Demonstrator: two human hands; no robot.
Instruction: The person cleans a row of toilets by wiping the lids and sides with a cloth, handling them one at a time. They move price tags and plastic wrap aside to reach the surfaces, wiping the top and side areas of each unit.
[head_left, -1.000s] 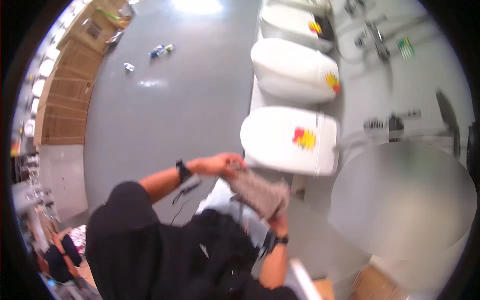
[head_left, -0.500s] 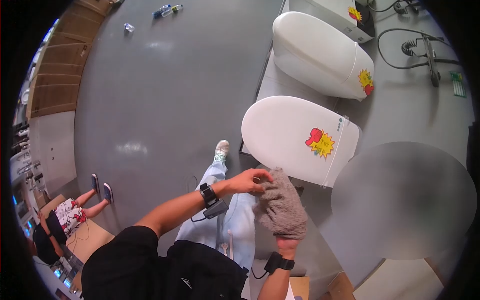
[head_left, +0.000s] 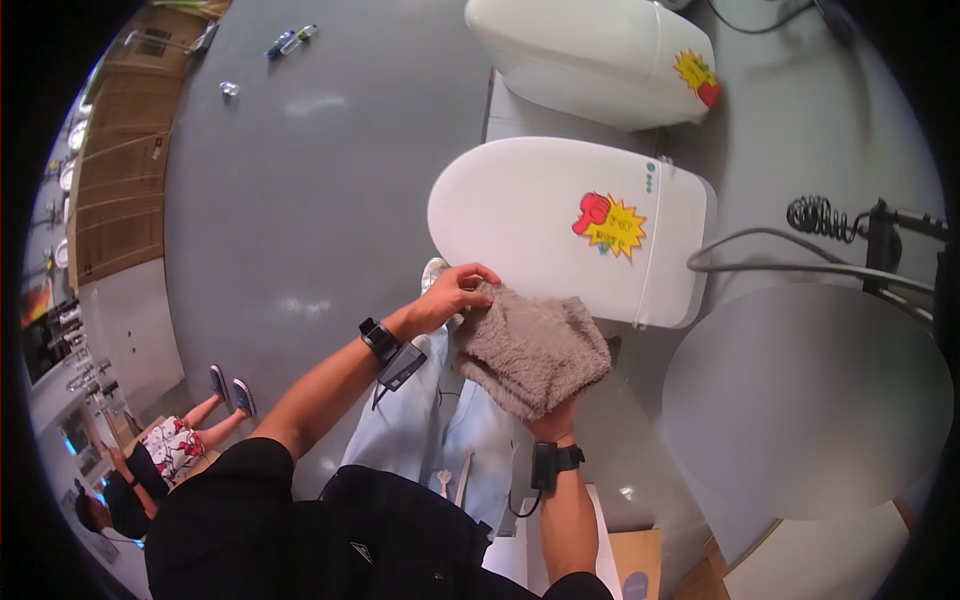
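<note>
A fuzzy grey-brown cloth (head_left: 535, 345), folded over in layers, hangs between my hands in front of the nearer toilet. My left hand (head_left: 455, 297) grips its upper left corner, thumb and fingers closed at the edge. From below, my right hand (head_left: 553, 420) holds the cloth, its fingers covered by the fabric. Just beyond is the white toilet (head_left: 510, 205) with its lid down and a red and yellow sticker (head_left: 612, 225) on top. The cloth overlaps the lid's near edge in this view.
A second white toilet (head_left: 590, 65) stands behind the first. At right are a grey hose (head_left: 770, 268) and a black coiled cord (head_left: 820, 218). Plastic bottles (head_left: 290, 42) lie on the grey floor (head_left: 300, 200). A seated person (head_left: 165, 460) is at far left, near brown cartons (head_left: 120, 190).
The cloth, earlier draped down over my right hand and wrist, is now spread wider and folded. Both hands have moved up and left in view. The toilets have shifted up and left.
</note>
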